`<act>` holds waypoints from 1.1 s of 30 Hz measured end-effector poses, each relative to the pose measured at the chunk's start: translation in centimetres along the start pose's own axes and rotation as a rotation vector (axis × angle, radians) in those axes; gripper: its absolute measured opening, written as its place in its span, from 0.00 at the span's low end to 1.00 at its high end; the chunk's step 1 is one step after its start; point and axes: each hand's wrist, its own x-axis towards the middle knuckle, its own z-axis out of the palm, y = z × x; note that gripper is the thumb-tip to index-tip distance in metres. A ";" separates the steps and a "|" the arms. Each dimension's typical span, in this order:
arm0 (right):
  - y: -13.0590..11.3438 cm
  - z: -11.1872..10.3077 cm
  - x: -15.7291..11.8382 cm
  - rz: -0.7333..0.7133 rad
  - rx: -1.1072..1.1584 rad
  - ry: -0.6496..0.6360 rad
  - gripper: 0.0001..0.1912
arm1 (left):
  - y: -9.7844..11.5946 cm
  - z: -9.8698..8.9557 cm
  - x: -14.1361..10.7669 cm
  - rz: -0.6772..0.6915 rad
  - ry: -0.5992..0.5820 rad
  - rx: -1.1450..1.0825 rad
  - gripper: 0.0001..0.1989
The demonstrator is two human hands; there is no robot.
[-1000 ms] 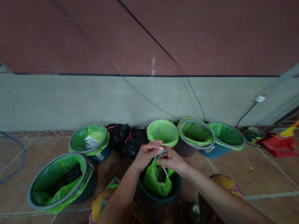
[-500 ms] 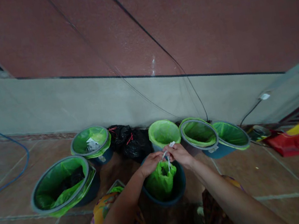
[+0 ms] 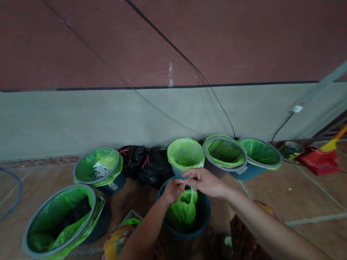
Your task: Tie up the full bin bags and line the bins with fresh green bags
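A blue bin (image 3: pixel 207 217) stands between my knees with a bunched green bag (image 3: pixel 182 214) inside it. Above the bag, my left hand (image 3: pixel 174 190) has its fingers pinched on the bag's white drawstring (image 3: pixel 192 194). My right hand (image 3: pixel 203 182) meets it from the right, its fingers closed on the same string. The fingertips of both hands touch, and part of the string is hidden behind them. The top of the green bag is gathered, with a small dark opening.
Green-lined bins (image 3: pixel 185 154) stand along the wall, with black tied bags (image 3: pixel 155 170) between them. A larger lined bin (image 3: pixel 87 192) is at left. A red dustpan (image 3: pixel 320 161) lies at right, a blue hose (image 3: pixel 19 194) at far left.
My hands have drawn closer together over the bag, and less of the white string shows. The view has shifted slightly, so the bins appear further left.
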 end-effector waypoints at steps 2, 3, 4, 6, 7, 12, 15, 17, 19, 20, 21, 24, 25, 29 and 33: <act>-1.0 0.7 1.6 0.013 -0.021 -0.078 0.11 | 0.2 0.2 0.0 0.054 -0.128 0.001 0.08; -1.4 0.9 2.5 0.041 0.016 -0.081 0.10 | 0.2 0.3 -0.1 0.053 -0.196 0.002 0.07; -1.6 0.9 3.3 0.081 0.075 -0.061 0.08 | 0.2 0.2 -0.2 0.030 -0.260 0.007 0.08; -1.6 0.4 4.8 0.167 0.219 0.033 0.05 | 0.1 0.0 -0.3 -0.025 -0.356 0.026 0.12; -1.4 0.0 5.2 0.209 0.294 0.093 0.03 | 0.1 -0.2 -0.3 -0.047 -0.378 0.032 0.13; 1.0 -1.7 5.1 0.355 0.548 0.341 0.03 | 0.4 -1.1 -0.5 -0.058 -0.404 0.089 0.13; 3.1 -1.1 3.3 0.424 0.429 0.445 0.11 | 0.6 -1.2 -0.4 -0.050 -0.375 0.143 0.15; 4.5 -0.1 1.7 0.423 0.247 0.400 0.17 | 0.5 -1.1 -0.2 -0.039 -0.353 0.120 0.16; 5.5 1.1 0.3 0.387 0.027 0.245 0.16 | 0.2 -0.8 0.0 -0.051 -0.312 0.074 0.17; 5.9 1.7 -0.4 0.366 -0.096 0.166 0.15 | 0.1 -0.7 0.0 -0.063 -0.285 0.052 0.17; 6.1 2.2 -1.0 0.346 -0.221 0.103 0.15 | 0.0 -0.5 0.1 -0.075 -0.258 0.030 0.17; 6.1 3.8 -2.5 0.278 -0.510 0.061 0.18 | 0.1 -0.3 0.0 -0.095 -0.185 -0.033 0.15; 6.0 4.3 -3.0 0.259 -0.563 0.071 0.18 | 0.3 -0.3 0.0 -0.100 -0.163 -0.050 0.15; 6.0 5.9 -4.8 0.209 -0.594 0.035 0.17 | 0.6 -0.7 -0.3 -0.091 -0.120 -0.031 0.11; 6.8 5.4 -5.3 0.216 -0.526 0.127 0.19 | 0.7 -1.0 -0.4 0.028 -0.159 0.216 0.07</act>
